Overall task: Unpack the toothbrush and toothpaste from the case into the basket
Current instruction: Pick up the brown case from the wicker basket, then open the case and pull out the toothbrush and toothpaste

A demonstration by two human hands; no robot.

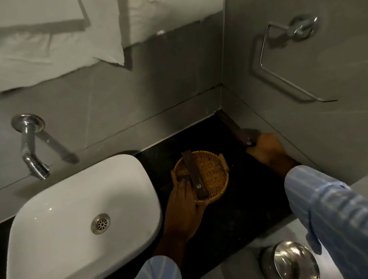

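A round wicker basket [212, 173] sits on the black counter, right of the sink. A long dark brown case [195, 176] lies slanted across the basket's left side, and my left hand [184, 209] grips its near end. A second dark brown case [234, 129] lies along the right wall, running back into the corner. My right hand [268, 150] is closed over its near end. No toothbrush or toothpaste shows outside the cases.
A white basin [81, 230] fills the counter's left half, with a chrome tap [31, 149] on the wall above it. A chrome towel ring [286, 62] hangs on the right wall. Below the counter's edge stands a steel bin [290, 264].
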